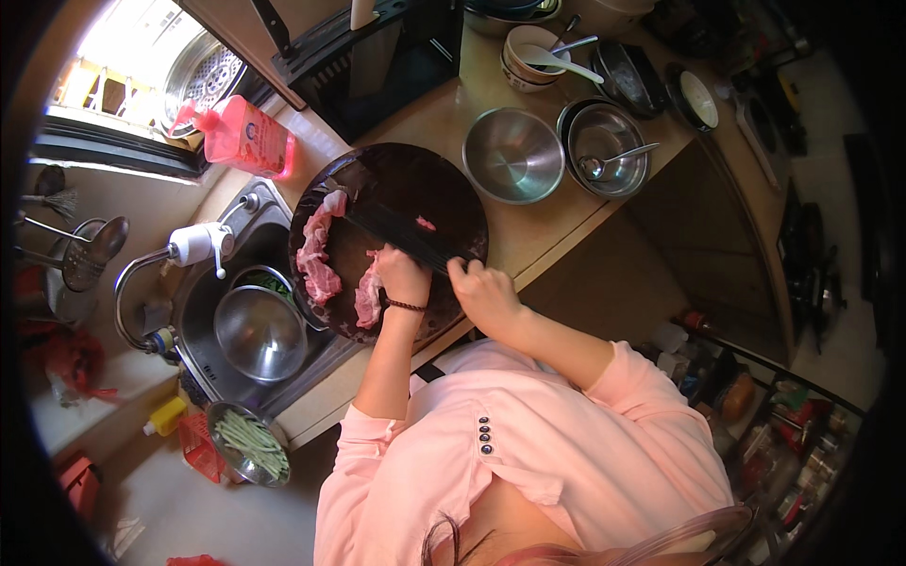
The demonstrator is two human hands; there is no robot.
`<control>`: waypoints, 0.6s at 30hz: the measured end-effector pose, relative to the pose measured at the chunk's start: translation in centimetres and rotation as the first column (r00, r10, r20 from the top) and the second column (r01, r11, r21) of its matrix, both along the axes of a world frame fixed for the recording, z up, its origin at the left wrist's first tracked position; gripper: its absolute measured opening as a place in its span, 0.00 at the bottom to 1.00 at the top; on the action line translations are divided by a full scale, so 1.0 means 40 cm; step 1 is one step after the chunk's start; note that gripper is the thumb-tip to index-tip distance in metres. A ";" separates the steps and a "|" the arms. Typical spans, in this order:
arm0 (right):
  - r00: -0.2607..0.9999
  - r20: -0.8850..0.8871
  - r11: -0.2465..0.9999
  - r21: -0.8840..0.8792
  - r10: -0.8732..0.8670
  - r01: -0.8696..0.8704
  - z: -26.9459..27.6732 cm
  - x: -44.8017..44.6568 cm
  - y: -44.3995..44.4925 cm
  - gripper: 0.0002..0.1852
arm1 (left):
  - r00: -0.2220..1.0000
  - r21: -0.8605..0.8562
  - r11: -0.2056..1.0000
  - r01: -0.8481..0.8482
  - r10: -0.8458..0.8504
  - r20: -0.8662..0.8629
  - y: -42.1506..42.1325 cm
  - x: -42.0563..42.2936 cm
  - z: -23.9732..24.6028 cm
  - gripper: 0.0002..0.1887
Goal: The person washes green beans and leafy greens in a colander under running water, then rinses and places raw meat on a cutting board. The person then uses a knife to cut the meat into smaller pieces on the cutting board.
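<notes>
On a dark round cutting board (pixel 417 170) lie a long strip of raw meat (pixel 322 262) at the left and a smaller piece of raw meat (pixel 368 293) nearer to me. My left hand (pixel 405 276), with a braided bracelet at the wrist, presses on the right side of the smaller piece; its fingertips are partly hidden. My right hand (pixel 485 293) grips the handle end of a dark, wide-bladed kitchen knife (pixel 403 230), whose blade reaches across the board to the upper left, just beyond my left hand. A small scrap of meat (pixel 425 223) lies beyond the blade.
Left of the board is a sink (pixel 205 297) with a metal bowl (pixel 260 332) and a faucet (pixel 191 247). A pink pump bottle (pixel 248 138) stands behind it. Metal bowls (pixel 513 156) sit on the counter at right. A bowl of pale green vegetable strips (pixel 251 444) is at lower left.
</notes>
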State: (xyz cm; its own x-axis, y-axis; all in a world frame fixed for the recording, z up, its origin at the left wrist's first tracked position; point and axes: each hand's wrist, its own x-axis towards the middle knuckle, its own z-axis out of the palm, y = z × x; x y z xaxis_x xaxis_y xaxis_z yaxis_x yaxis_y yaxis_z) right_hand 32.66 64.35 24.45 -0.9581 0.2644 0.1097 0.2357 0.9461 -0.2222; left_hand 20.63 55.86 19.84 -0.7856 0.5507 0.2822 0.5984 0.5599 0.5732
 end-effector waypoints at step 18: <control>0.999 0.007 0.979 -0.200 -0.034 0.035 0.037 -0.016 0.015 0.07 | 0.999 -0.005 0.999 -0.042 0.042 0.020 -0.042 -0.010 -0.014 0.06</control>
State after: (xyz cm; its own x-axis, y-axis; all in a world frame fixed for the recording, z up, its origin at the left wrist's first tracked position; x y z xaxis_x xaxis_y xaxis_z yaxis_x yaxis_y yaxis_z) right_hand 32.00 64.97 25.93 -0.9484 0.3134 0.0474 0.2685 0.8740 -0.4050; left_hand 20.23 54.18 19.29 -0.8137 0.5181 0.2636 0.5624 0.5868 0.5826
